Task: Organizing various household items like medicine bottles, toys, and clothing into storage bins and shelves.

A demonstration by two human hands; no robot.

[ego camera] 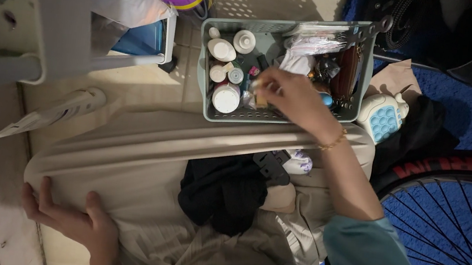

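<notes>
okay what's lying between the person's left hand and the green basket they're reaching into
In the head view, beige cloth spans the stretch between the left hand and the green basket, folded in long ridges. A black garment lies on it, off to the side.

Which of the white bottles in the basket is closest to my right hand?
The largest white bottle at the basket's near edge; the smaller white bottles sit farther from the right hand, toward the far corner.
</notes>
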